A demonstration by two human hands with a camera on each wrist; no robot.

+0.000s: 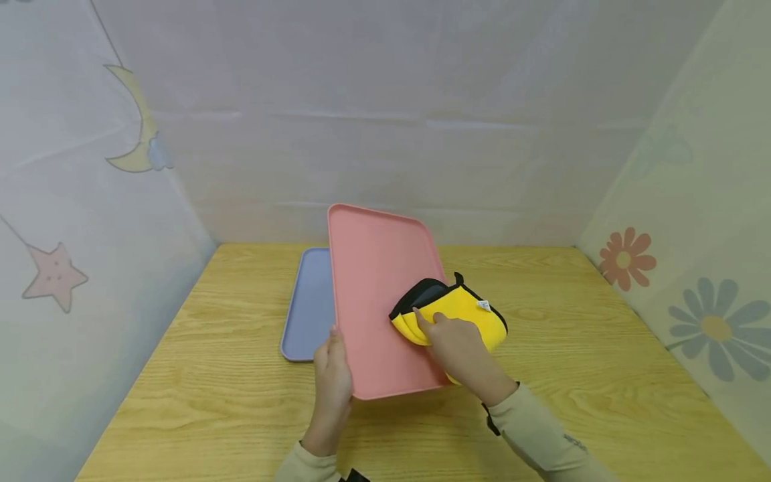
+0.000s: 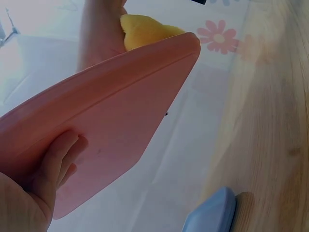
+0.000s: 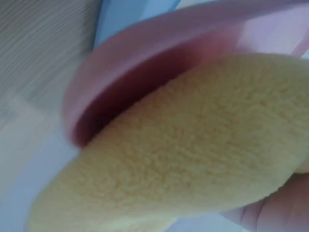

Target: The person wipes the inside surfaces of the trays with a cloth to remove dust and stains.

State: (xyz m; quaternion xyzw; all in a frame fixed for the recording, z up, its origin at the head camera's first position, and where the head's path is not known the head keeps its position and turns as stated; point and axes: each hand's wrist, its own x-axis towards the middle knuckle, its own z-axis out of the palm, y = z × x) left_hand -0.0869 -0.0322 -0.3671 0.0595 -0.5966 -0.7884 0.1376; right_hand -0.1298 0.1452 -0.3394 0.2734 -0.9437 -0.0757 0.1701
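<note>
A pink tray (image 1: 385, 288) is held up at a tilt above the table in the head view. My left hand (image 1: 333, 375) grips its left edge near the lower corner. In the left wrist view, fingers (image 2: 60, 150) of that hand lie against the tray's underside. My right hand (image 1: 454, 345) holds a yellow and black cleaning cloth (image 1: 464, 304) against the tray's inner face, toward its right side. The cloth is folded over, with its black edging and a small white label showing. Up close in the right wrist view, the fluffy yellow cloth (image 3: 193, 145) meets the tray's rim (image 3: 111, 63).
A blue tray (image 1: 307, 308) lies flat on the wooden table (image 1: 211, 375), partly hidden behind the pink one. White cloth walls with printed pictures, such as a red flower (image 1: 626, 259) and a pink star (image 1: 54, 276), enclose the table at the back and both sides.
</note>
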